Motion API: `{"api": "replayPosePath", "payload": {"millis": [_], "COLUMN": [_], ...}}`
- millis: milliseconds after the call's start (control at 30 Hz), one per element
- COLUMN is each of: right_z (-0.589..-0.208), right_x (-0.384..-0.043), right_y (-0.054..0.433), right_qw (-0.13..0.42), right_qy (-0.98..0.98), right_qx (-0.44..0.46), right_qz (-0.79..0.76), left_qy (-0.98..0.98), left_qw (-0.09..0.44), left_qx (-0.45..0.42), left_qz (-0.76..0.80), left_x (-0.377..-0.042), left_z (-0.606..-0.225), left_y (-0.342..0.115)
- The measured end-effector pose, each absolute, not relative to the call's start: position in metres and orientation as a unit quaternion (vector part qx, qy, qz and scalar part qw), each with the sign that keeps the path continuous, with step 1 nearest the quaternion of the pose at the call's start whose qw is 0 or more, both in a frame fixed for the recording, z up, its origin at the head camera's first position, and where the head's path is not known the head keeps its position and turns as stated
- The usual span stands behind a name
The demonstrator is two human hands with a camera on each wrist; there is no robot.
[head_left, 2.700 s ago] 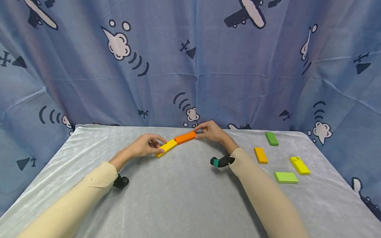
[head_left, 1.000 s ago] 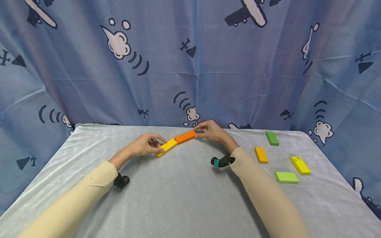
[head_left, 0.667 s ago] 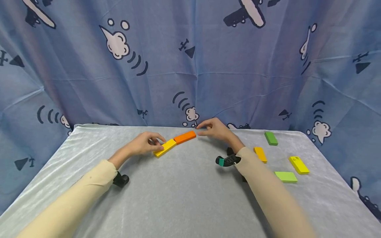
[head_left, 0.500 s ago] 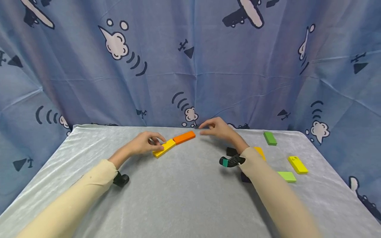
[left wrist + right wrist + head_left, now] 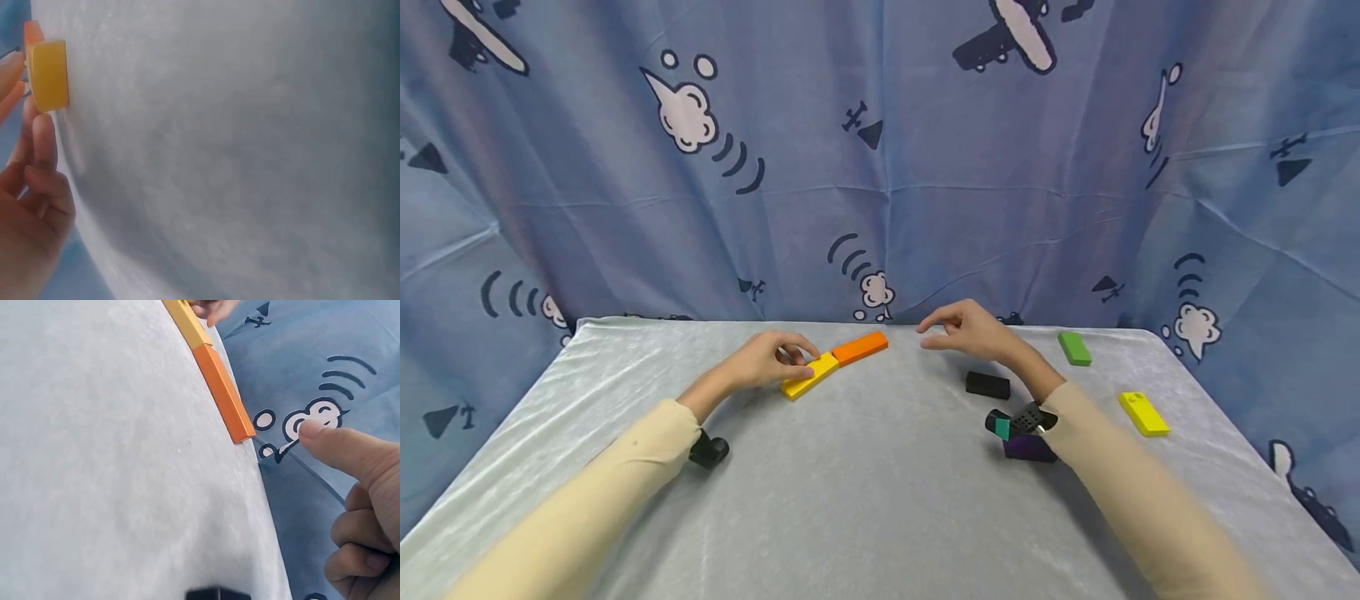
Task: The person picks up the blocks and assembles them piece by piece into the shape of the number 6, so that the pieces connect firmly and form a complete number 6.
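On the white cloth, a yellow block [image 5: 811, 377] and an orange block [image 5: 861, 348] lie end to end in a slightly bent line. My left hand [image 5: 767, 362] holds the yellow block between thumb and fingers; in the left wrist view this yellow block [image 5: 50, 76] shows its end face beside the fingertips. To the right of the orange block, my right hand [image 5: 973, 332] hovers with nothing in it, thumb and index finger apart. In the right wrist view a gap separates it from the orange block [image 5: 224, 394].
A black block [image 5: 987, 385] and a dark purple block [image 5: 1030, 448] lie below the right wrist, the purple one partly behind the wrist camera. Farther right are a green block [image 5: 1075, 348] and a bright yellow block [image 5: 1143, 413]. A patterned blue curtain [image 5: 820, 167] hangs behind the table.
My right hand has let go of the orange block and moved right. Its sleeve now hides the light green and amber blocks, while black and purple ones show. The left hand stays on the yellow block.
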State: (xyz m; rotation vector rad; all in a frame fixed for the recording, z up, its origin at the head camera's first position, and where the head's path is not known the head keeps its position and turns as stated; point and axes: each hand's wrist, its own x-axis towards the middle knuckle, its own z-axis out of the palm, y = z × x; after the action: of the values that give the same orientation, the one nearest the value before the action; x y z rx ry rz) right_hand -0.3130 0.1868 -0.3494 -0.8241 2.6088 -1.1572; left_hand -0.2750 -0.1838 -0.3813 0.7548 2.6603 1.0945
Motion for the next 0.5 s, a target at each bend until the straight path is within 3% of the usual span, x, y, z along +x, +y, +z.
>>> {"api": "replayPosePath", "payload": {"millis": [267,500], "right_z": [-0.336,-0.336], "right_x": [-0.290,-0.271], "right_y": [0.215,0.250], "right_qw": [0.057,0.048], "right_qy": [0.871,0.873], "right_qx": [-0.315,-0.271], "right_qz": [-0.373,-0.402], "left_qy": [0.892,0.890], "left_qw": [0.093,0.101], "left_qx": [0.250,0.248], "left_qz": [0.365,0.370], "left_x": [-0.281,-0.283], "left_z": [-0.382,-0.383], "left_y": [-0.178,-0.176]}}
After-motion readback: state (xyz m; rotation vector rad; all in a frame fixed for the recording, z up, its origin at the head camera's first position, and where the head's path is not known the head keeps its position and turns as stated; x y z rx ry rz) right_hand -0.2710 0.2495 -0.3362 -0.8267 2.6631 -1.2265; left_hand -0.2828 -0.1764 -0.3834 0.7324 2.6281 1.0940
